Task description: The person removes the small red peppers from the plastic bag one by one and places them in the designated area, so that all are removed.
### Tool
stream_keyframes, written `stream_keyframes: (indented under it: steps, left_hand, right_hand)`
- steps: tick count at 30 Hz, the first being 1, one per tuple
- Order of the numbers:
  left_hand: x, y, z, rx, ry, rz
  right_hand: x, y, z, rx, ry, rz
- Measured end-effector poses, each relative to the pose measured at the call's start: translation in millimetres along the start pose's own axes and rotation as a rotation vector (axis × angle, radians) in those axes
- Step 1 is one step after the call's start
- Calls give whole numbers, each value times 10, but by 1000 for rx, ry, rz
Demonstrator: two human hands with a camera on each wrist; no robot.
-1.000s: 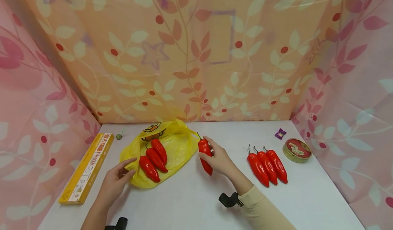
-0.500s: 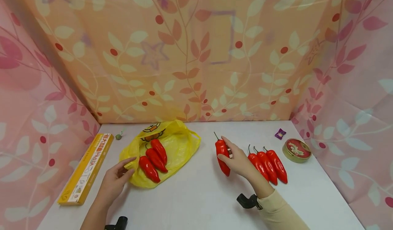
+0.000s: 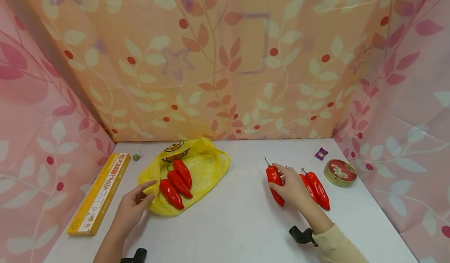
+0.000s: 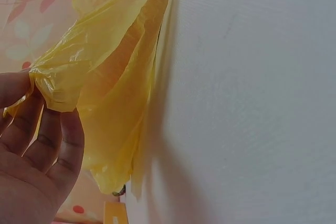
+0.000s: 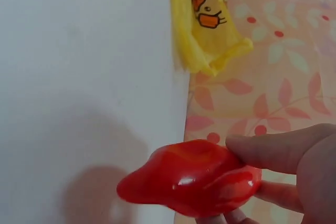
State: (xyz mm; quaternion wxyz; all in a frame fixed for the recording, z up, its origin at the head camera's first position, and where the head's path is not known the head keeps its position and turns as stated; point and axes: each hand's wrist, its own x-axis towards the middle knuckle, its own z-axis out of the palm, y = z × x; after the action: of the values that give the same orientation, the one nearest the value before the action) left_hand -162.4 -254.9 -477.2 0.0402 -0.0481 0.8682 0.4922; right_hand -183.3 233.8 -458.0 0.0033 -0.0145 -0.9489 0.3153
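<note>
My right hand [image 3: 292,185] pinches a pepper [image 3: 273,175], my left hand [image 3: 132,206] a bag [image 3: 206,174] — I'd use light, steady pressure.

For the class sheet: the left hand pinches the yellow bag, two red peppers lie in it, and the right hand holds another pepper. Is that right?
Not quite: three red peppers, not two, lie in the yellow bag, as the head view shows. The left hand does pinch the bag, and the right hand does hold another pepper.
</note>
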Motion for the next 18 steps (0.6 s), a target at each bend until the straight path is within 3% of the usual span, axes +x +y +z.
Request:
stream_keyframes:
  steps: [5,18]
  left_hand:
    - [9,-24,-2,3,2,-5]
    - [8,-61,2,11,9,13]
  right_hand:
    - [-29,102,-17,-100,2,10]
    - [-22,163,34,-211,41,16]
